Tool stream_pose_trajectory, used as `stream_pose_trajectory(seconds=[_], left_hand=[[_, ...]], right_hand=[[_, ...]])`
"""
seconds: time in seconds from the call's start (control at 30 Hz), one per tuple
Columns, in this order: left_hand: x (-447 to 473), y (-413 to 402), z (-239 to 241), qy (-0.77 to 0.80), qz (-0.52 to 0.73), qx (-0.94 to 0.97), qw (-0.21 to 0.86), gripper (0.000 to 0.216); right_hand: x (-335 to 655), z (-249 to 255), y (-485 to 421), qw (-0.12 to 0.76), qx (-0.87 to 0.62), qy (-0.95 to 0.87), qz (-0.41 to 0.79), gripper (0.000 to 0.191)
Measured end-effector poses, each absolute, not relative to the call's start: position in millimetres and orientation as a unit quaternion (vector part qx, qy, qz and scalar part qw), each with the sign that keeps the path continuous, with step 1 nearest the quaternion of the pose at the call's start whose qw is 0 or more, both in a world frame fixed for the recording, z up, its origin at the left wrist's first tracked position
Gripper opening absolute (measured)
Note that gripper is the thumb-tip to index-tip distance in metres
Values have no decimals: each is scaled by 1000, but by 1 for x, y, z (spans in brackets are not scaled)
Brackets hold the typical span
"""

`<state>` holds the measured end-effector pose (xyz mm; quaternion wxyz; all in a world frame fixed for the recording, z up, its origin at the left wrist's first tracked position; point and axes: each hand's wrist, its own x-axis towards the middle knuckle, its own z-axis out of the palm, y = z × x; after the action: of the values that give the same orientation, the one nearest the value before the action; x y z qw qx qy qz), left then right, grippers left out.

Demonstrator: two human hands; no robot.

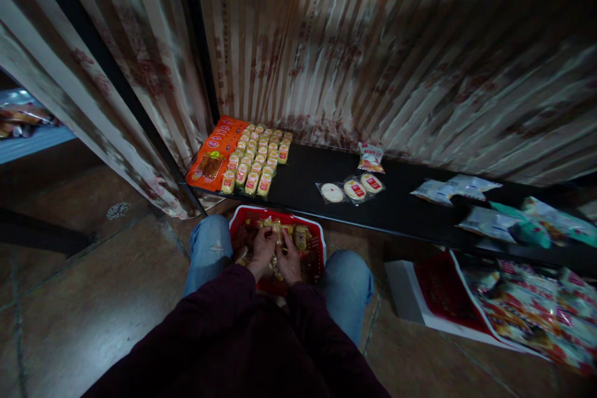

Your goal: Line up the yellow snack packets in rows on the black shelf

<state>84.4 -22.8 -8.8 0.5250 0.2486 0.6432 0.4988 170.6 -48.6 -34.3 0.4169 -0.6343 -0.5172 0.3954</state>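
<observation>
Between my knees stands a red plastic basket (321, 242) with a pale rim, holding many small yellow wrapped snacks (302, 237). Both hands are down inside it, close together. My left hand (263, 247) has its fingers curled on a wrapped snack (278, 231). From the other side, my right hand (288, 261) pinches at the same small packet. The fingers partly cover it, and dim light hides its details. Straight ahead on the black shelf (303, 174) are tight rows of upright yellow wrapped snacks (254, 158).
Left of the rows lie orange snack packets (212, 158). Further right are round wrapped biscuits (354, 189), a small bag (371, 157) and several silvery packets (489, 221). A second red basket (438, 283) full of bags sits at right. A pleated curtain (326, 43) hangs behind; a dark post (200, 37) stands left.
</observation>
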Motion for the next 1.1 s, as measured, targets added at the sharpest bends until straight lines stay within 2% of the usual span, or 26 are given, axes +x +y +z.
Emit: stream_pose_trajectory(seconds=[0.47, 1.1], left_hand=[[85, -21, -15, 630, 509, 218, 544, 20], [82, -20, -16, 595, 534, 139, 584, 17]], right_hand=[[175, -28, -51, 482, -619, -445, 431, 46], [172, -22, -51, 485, -626, -464, 398, 48]])
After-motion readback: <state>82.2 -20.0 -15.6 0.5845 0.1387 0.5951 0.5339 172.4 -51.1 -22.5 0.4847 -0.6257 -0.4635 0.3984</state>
